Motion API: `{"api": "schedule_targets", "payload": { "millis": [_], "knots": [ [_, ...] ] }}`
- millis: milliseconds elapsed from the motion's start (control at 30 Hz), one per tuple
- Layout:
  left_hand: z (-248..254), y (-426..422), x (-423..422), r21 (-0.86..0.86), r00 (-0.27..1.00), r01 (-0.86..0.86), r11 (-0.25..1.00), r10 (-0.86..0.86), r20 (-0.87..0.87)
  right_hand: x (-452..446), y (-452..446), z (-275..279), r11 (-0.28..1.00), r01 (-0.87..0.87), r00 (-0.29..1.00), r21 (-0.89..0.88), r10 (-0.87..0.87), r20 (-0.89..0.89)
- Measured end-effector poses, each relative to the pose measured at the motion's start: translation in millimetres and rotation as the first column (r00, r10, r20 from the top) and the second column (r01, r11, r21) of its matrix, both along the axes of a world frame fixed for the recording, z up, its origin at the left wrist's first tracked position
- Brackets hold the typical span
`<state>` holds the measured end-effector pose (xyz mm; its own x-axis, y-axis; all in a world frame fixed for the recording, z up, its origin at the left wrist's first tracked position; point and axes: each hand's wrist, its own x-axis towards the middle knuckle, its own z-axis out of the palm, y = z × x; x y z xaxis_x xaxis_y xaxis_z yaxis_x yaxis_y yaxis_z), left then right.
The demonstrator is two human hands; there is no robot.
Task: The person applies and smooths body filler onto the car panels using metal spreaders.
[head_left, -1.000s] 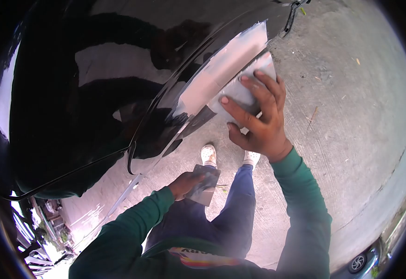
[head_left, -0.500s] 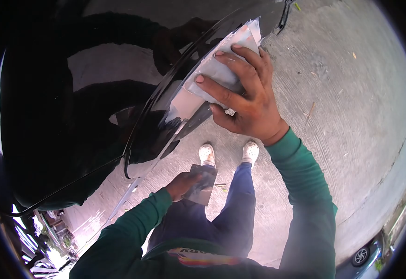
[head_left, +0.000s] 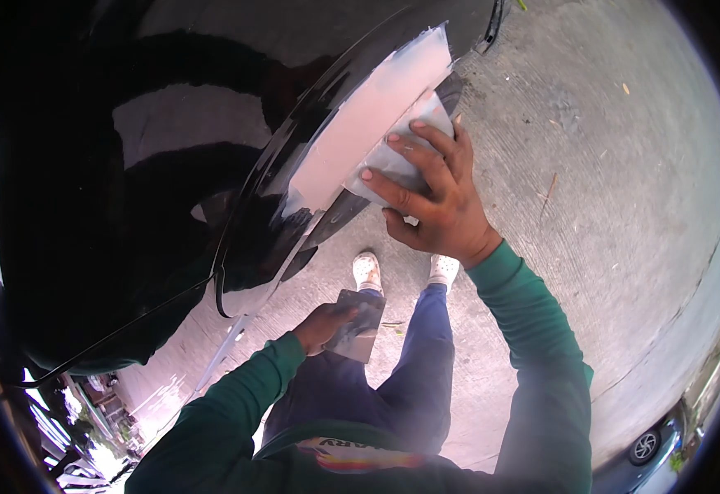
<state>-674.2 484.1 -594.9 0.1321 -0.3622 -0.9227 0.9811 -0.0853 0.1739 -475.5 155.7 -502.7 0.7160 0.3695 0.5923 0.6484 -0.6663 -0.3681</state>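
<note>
A band of pale pink body filler (head_left: pixel 368 123) lies along the edge of the glossy black car panel (head_left: pixel 294 132). My right hand (head_left: pixel 442 189) grips a flat, pale grey filler spreader (head_left: pixel 397 169), fingers splayed over its face and thumb near its lower side. The spreader rests along the lower right side of the filler, partly covered by my fingers. Lower down, in front of my legs, my left hand (head_left: pixel 320 328) is closed on the side of a flat dark grey plate (head_left: pixel 358 329) with lighter smears; its thumb lies on top.
Ridged concrete ground (head_left: pixel 574 198) spreads to the right of the car. My pale clogs (head_left: pixel 367 272) stand close under the panel. Another car with a dark wheel (head_left: pixel 645 446) shows at lower right. Assorted clutter (head_left: pixel 105 403) is at lower left.
My right hand and the spreader have slid down and right across the panel, exposing a wide, smooth strip of pink filler. My left hand with the plate has barely moved.
</note>
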Motion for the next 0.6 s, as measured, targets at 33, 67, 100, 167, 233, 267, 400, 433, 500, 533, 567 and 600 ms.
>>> {"api": "schedule_targets", "payload": {
  "millis": [33, 67, 100, 167, 233, 267, 400, 433, 500, 533, 567, 600],
  "knots": [
    [2.6, -0.8, 0.7, 0.016, 1.000, 0.006, 1.000, -0.006, -0.017, -5.2, -3.0, -3.4, 1.000, -0.014, 0.999, 0.003, 0.015, -0.043],
    [4.6, -1.9, 2.4, 0.031, 0.999, 0.012, 0.999, -0.011, -0.032, -9.4, -6.9, -6.1, 1.000, -0.029, 0.996, 0.005, 0.029, -0.084],
    [4.9, -3.2, 3.0, 0.030, 1.000, 0.014, 0.999, -0.013, -0.028, -11.2, -10.5, -1.3, 1.000, -0.027, 0.996, 0.004, 0.027, -0.081],
    [5.5, -4.7, 0.6, 0.037, 1.000, 0.005, 0.999, -0.005, -0.004, -15.0, -16.9, 7.4, 0.999, -0.022, 0.996, 0.038, 0.026, -0.084],
    [-3.1, -3.2, -4.6, 0.015, 1.000, -0.002, 1.000, 0.002, 0.000, -4.5, -21.2, 22.6, 0.998, 0.003, 0.999, 0.063, 0.000, -0.054],
    [-9.1, -2.0, -7.9, -0.006, 1.000, -0.010, 1.000, 0.010, 0.004, 2.9, -22.7, 29.7, 0.996, 0.026, 0.999, 0.090, -0.024, -0.023],
    [-12.7, -2.7, -11.7, -0.013, 1.000, -0.021, 1.000, 0.021, 0.011, 36.1, -19.6, 42.2, 0.992, 0.003, 0.995, 0.128, -0.017, 0.103],
    [-9.8, -4.2, -11.0, -0.002, 1.000, -0.011, 1.000, 0.011, 0.007, 41.9, -18.3, 44.8, 0.992, 0.005, 0.994, 0.129, -0.018, 0.103],
    [-5.6, -6.1, -10.0, 0.010, 1.000, 0.001, 1.000, -0.001, 0.001, 50.3, -16.3, 48.0, 0.996, -0.003, 0.990, 0.090, -0.010, 0.142],
    [-4.4, -6.6, -9.8, 0.013, 1.000, 0.000, 1.000, 0.000, -0.003, 52.6, -15.4, 46.2, 0.996, -0.002, 0.990, 0.090, -0.011, 0.140],
    [-3.3, -7.3, -8.9, 0.016, 1.000, 0.000, 1.000, 0.001, -0.006, 54.9, -14.7, 43.9, 0.997, -0.011, 0.991, 0.075, 0.001, 0.136],
    [-2.9, -6.9, -8.2, 0.015, 1.000, 0.000, 1.000, 0.000, -0.008, 56.4, -13.7, 42.9, 0.998, -0.020, 0.991, 0.059, 0.012, 0.131]
  ]
}}
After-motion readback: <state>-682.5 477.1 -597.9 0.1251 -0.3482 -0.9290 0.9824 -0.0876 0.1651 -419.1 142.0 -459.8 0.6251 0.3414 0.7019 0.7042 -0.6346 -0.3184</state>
